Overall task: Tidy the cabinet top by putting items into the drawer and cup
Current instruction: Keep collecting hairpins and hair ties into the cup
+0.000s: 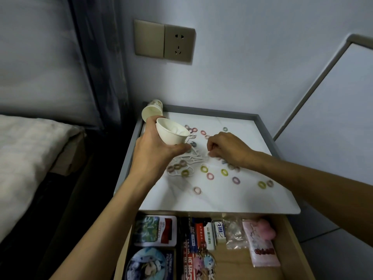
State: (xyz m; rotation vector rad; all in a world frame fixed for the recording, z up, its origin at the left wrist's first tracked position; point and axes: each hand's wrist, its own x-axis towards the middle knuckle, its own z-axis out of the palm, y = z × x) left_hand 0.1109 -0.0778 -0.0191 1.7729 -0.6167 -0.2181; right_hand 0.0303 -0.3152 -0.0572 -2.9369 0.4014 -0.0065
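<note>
My left hand (pixel 155 150) grips a white paper cup (pixel 171 133), tilted with its mouth toward me, above the left part of the white cabinet top (pixel 238 201). My right hand (pixel 226 148) rests knuckles-up on the top, fingers curled at a pile of white floss picks (pixel 189 158); what it pinches is hidden. Several small coloured hair rings (pixel 210 175) lie scattered over the top. The drawer (pixel 294 239) below stands pulled out.
A second paper cup (pixel 152 112) lies tipped at the back left corner. The drawer holds a tin (pixel 155 230), a round badge (pixel 147 263), keychains (pixel 203 259), an eraser (pixel 220 231) and pink packets (pixel 260 247). A bed is on the left, a wall socket (pixel 178 44) above.
</note>
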